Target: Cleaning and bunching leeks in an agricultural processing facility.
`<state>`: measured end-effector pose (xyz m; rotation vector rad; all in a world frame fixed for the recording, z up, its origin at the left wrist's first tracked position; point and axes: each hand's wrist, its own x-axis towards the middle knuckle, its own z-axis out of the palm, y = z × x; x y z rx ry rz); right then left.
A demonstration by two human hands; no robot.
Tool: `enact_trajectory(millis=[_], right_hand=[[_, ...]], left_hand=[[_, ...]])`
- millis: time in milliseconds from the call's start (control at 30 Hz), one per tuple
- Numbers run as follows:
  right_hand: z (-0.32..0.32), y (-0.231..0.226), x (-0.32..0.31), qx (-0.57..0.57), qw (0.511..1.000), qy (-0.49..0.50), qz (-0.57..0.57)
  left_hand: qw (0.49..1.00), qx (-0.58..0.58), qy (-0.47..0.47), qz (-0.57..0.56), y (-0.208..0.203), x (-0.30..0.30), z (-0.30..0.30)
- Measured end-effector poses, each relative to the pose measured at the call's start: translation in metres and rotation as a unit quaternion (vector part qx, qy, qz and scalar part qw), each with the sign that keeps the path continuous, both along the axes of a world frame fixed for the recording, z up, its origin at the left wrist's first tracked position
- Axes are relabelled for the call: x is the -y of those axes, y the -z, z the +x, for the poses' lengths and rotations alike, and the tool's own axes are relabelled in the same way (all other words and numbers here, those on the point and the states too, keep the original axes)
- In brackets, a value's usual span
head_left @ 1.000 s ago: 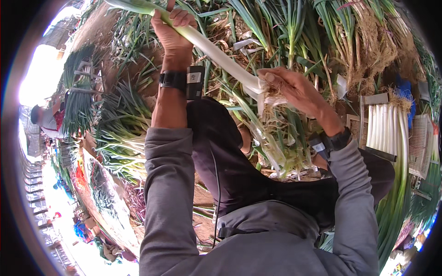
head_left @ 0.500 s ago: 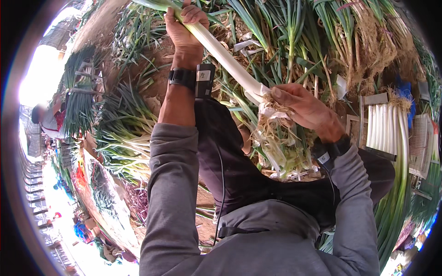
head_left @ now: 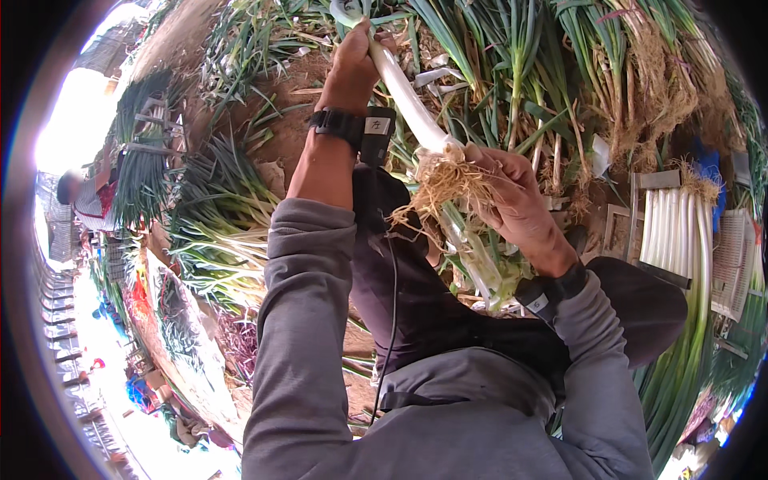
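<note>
A long green onion (head_left: pixel 412 108) with a thick white stalk slants across in front of me, its green end far and its root end nearer. My left hand (head_left: pixel 354 62) is closed round the upper stalk, just below the green part. At the lower end, my right hand (head_left: pixel 524 206) is closed against the stalk base beside the tangled brown roots (head_left: pixel 450 180); some of its fingertips are hidden. Below the roots, pale stripped onion skins (head_left: pixel 478 260) hang or lie between my legs.
Untrimmed green onions (head_left: pixel 640 96) with long roots lie at the far right. White-stalked onions (head_left: pixel 670 224) are stacked in a rack at the right, beside a pale plastic crate (head_left: pixel 730 260). More onions (head_left: pixel 228 220) spread over the ground at left. Another person (head_left: pixel 94 200) is at the far left.
The onion's root end has turned toward me, with its roots now spread in view and loose skin gone from the base. My left hand has shifted right and a little nearer.
</note>
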<state>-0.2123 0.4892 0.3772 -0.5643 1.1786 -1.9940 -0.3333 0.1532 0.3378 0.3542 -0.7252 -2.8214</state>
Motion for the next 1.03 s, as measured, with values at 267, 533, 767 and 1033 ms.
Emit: enact_trajectory(millis=[267, 533, 767, 1033], right_hand=[[0.031, 0.002, -0.067, -0.36, 0.907, 0.017, 0.218], [0.0, 0.086, -0.084, -0.513, 0.67, -0.006, 0.537], [-0.009, 0.026, -0.054, -0.498, 0.741, 0.19, 0.408], [-0.036, 0.039, 0.005, -0.597, 0.618, 0.086, 0.504]], left_hand=[[0.971, 0.064, -0.199, -0.119, -0.027, 0.012, 0.011], [0.913, 0.03, -0.321, -0.249, -0.035, -0.009, 0.016], [0.903, 0.012, -0.342, -0.26, -0.053, -0.038, 0.01], [0.892, 0.022, -0.37, -0.258, -0.043, -0.039, 0.002]])
